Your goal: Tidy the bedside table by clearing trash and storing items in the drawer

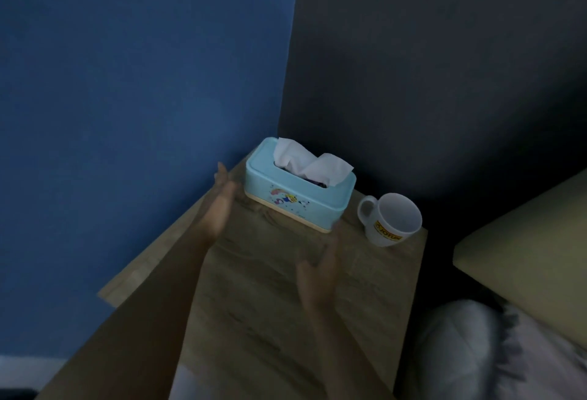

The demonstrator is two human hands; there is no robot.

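A light blue tissue box (295, 201) with white tissues sticking out stands at the far end of the wooden bedside table (273, 304). To its right stands a white mug (392, 220) with a yellow logo, near the table's right edge. My left hand (220, 206) is open, fingers stretched, just left of the box's near left corner. My right hand (319, 275) hovers open over the tabletop, in front of the box and apart from it. Both hands are blurred and hold nothing.
A blue wall (127, 114) runs along the table's left side and a dark wall (444, 66) stands behind it. A bed with a beige headboard (524, 241) and a grey pillow (476, 352) lies close on the right.
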